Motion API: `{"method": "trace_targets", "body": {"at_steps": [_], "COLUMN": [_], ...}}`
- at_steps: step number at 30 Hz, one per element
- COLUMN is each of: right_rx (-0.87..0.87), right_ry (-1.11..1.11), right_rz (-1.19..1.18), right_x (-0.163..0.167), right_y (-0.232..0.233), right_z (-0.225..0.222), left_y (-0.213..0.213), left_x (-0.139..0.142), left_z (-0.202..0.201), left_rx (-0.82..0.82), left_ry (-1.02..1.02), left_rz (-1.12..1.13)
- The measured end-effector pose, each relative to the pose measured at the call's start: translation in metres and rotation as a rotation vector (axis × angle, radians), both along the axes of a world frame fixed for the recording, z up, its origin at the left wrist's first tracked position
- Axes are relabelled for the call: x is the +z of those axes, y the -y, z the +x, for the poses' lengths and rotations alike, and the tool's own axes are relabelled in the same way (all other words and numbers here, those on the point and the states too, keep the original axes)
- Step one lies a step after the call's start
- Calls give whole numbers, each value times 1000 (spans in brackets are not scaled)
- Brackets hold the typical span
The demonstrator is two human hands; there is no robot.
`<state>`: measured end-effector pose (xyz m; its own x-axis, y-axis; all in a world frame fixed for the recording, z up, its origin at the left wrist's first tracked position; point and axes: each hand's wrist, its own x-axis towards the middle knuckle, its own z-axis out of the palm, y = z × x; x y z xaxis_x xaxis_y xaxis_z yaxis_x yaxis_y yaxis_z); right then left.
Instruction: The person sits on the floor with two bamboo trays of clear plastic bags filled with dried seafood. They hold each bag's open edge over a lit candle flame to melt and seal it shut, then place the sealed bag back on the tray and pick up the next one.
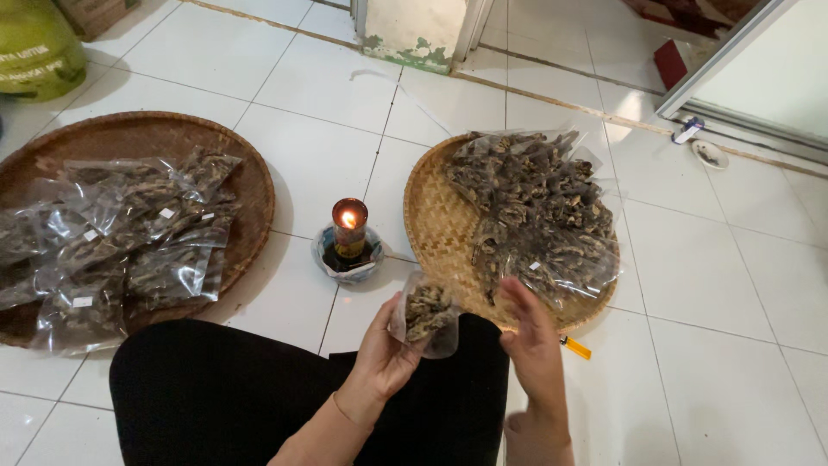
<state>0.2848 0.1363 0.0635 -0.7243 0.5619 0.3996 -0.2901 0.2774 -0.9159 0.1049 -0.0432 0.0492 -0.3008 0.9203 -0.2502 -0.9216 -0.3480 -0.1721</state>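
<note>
Nearest to me, the person sits on the white tiled floor (716,285) with a dark-clothed lap (224,397) filling the bottom of the view. The left hand (385,349) is closed around the lower part of a small clear bag (427,315) of dried brown pieces, holding it upright above the lap, thumb and fingers wrapped on its side. The right hand (530,341) stands edge-on just beside the bag, fingers straight and together, holding nothing; whether it touches the plastic I cannot tell.

Just past that hand, a yellow-tipped lighter (575,348) lies on the tile at the edge of a pale woven tray (431,224). On this tray rests a heap of clear bags (539,203) packed with the same dried brown stuff.

To the left of the pale tray, between the 2 trays, a lit candle (349,229) burns in a small dish (332,259) on the floor.

Further left sits a darker woven tray (250,173), carrying more filled packets (129,233) laid flat and overlapping.

At the far edge, a green sack (39,47) shows in the upper left corner, a door frame post (414,30) stands at top centre, and a small white dish (709,154) lies near a sliding door track (742,121).
</note>
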Motion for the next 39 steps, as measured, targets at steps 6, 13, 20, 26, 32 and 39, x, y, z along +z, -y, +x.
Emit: {"method": "trace_targets", "body": {"at_steps": [6,13,20,26,32,39], "right_rx": [65,-319,-210,-283,-456,-508], "right_ry": [-147,-311,-292,-240,-305,-365], "right_rz": [86,-49,-67,-120,-34,-52], "right_x": [82,73,66,68,79,86], "right_y": [59,70,62,60,67,80], "right_z": [-85,-107,-103,-96,-108,-102], "left_y": [6,29,24,9,11,8], "left_x": [16,53,79,78,97,105], "left_z": [8,-6,-47,-35,-10,-17], "left_rx": [-10,738,471,578,998,697], "left_ry": [10,-1114,-1526,-1527,-1925,-1522], "left_rz": [-2,-518,-279,-477,-868,-490]}}
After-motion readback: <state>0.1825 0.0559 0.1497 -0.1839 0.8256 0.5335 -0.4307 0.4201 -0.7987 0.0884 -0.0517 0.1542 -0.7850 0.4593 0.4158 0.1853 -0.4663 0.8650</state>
